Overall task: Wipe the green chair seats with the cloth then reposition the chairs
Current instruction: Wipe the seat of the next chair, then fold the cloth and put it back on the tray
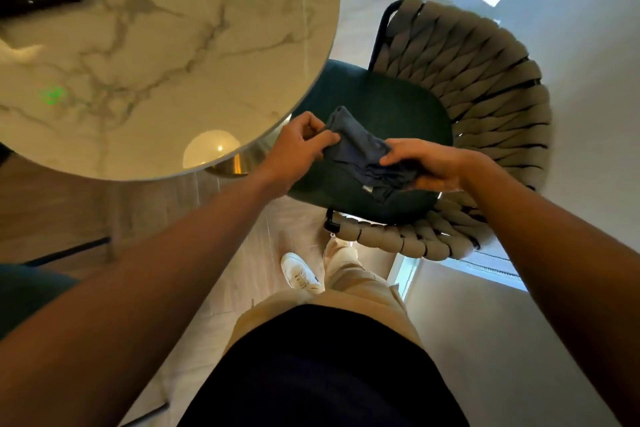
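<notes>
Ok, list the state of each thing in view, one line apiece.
cloth: bunched, held above the seat by both hands
left hand: pinches the cloth
right hand: grips the cloth
green chair seat: bare, partly tucked under the table
marble table: round, glossy

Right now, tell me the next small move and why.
Probably lower the cloth onto the green seat and start wiping. The left hand and right hand both grip it, bunched, above the seat, apparently not yet pressed flat.

Cloth above chair seat, table left, seat perhaps partly beneath it.
</notes>
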A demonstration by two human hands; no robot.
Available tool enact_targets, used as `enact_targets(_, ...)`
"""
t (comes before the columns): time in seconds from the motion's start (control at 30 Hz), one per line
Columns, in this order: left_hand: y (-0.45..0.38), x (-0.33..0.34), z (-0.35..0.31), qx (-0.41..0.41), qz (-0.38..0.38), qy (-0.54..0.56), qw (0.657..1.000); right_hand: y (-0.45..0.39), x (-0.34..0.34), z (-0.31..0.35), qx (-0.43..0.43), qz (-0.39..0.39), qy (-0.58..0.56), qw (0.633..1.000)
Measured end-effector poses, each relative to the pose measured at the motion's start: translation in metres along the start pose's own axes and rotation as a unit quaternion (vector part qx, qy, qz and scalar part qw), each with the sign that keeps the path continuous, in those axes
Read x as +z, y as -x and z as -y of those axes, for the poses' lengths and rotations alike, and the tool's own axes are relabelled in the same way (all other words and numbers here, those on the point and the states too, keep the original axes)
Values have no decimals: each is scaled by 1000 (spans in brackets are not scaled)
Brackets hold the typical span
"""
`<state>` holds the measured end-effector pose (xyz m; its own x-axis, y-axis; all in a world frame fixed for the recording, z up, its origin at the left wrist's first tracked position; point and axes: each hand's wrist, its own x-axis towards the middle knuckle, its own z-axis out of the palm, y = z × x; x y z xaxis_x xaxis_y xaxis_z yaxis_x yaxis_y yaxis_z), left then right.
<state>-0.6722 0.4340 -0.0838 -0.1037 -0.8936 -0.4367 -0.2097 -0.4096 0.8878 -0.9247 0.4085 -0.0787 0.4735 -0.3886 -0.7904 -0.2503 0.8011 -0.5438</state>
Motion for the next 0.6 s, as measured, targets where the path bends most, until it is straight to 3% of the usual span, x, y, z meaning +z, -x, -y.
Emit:
enact_targets(0.1, 9, -19, -6, -79, -15, 102, 991, 6, 12, 12, -27, -42, 87, 995)
enact_targets(0.2, 14, -39, -8, -115, -7, 73, 991, 5, 19, 28, -95, -121, 223, 963)
enact_targets(0.3, 15, -54, -7, -110, -31, -6, 993, -3, 22, 48, -197, -181, 387, 882)
enact_targets(0.43, 10, -69, -22, -98, -121, -49, 987, -20, 35, 78, -326, -240, 498, 767)
enact_targets(0.5, 7, -79, -32, -97, -160, -73, 980, -30, 44, 96, -334, -248, 510, 753)
enact_targets(0.6, 3, -99, -47, -99, -206, -123, 966, -44, 60, 130, -327, -212, 502, 772)
